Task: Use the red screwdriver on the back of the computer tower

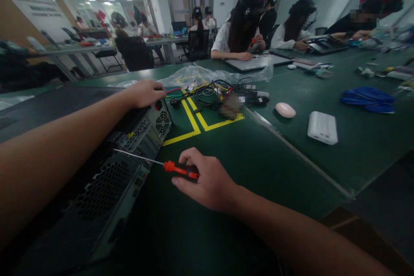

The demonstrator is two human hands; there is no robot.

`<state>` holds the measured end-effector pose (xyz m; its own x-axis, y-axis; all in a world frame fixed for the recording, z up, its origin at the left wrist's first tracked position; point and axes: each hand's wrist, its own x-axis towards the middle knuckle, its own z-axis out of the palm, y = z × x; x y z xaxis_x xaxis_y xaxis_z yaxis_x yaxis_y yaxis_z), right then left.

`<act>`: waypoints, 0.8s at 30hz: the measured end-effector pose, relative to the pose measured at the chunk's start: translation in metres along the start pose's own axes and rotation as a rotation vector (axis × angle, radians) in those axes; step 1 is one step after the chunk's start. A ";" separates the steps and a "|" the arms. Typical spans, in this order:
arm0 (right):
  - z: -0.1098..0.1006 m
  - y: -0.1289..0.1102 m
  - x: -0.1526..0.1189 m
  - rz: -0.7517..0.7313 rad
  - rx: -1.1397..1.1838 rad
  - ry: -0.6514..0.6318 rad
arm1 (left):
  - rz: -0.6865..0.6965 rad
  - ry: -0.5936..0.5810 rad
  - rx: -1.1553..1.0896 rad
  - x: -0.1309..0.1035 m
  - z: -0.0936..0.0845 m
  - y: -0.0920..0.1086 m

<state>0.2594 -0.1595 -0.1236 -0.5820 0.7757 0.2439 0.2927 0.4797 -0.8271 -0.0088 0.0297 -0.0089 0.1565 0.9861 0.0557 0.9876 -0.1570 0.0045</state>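
Note:
A desktop computer case (142, 131) lies at the left, its back panel with fan grille, vents and ports facing right. My left hand (147, 93) rests over its far end, fingers bent down at the back edge, close to the fan grille. In my right hand (210, 179) is a screwdriver (174, 167) with an orange and black handle, held by closed fingers. Its long metal shaft points left, and the tip shows in front of the back panel, by the honeycomb vent. Whether the tip touches the case I cannot tell. My left forearm hides part of the case.
Beyond the case lie tangled black cables (210, 95) and clear plastic wrap (194, 73). Yellow tape (184, 137) marks the green table (258, 159). To the right are a pink oval object (285, 110), a white box-shaped device (322, 127) and a blue bundle (368, 99). People work opposite.

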 end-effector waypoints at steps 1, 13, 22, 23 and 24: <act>0.000 0.000 0.000 -0.005 -0.007 0.002 | 0.001 0.003 -0.005 0.001 0.001 -0.001; -0.003 -0.002 0.000 -0.041 -0.030 0.017 | -0.016 -0.029 0.009 -0.004 -0.005 0.006; -0.003 -0.003 0.000 -0.039 -0.041 0.009 | -0.011 -0.004 -0.002 -0.002 -0.002 0.003; -0.003 -0.003 0.000 -0.036 -0.039 0.010 | -0.009 -0.003 -0.006 -0.002 -0.002 0.002; -0.003 -0.003 0.001 -0.035 -0.038 0.010 | -0.008 -0.002 -0.009 -0.002 -0.002 0.002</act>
<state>0.2606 -0.1592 -0.1193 -0.5850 0.7623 0.2770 0.3015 0.5215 -0.7982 -0.0075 0.0277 -0.0071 0.1490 0.9874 0.0538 0.9886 -0.1500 0.0136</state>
